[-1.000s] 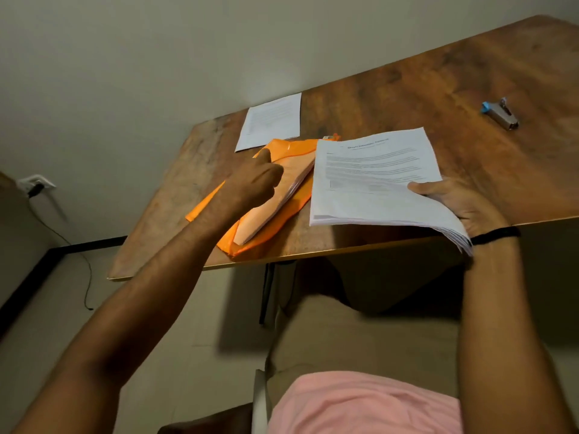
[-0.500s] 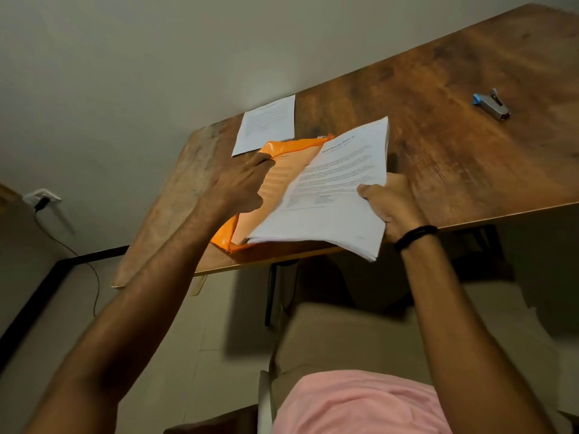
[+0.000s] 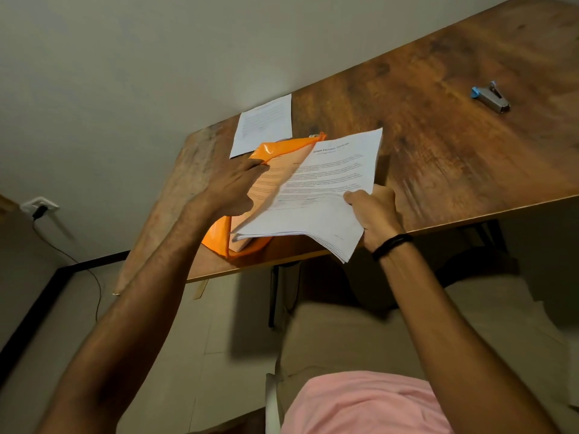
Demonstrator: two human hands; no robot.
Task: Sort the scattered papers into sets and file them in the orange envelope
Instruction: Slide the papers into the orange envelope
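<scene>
Right grip [image 3: 372, 214] holds papers [image 3: 329, 186], headed ("Sample Education")

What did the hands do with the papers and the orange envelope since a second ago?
The right hand swung the stack of papers left, from the near edge of the table to the mouth of the orange envelope, gripping it throughout. The left hand keeps the envelope's top layer lifted, fingers now straighter. The single sheet and the stapler stayed put.
</scene>
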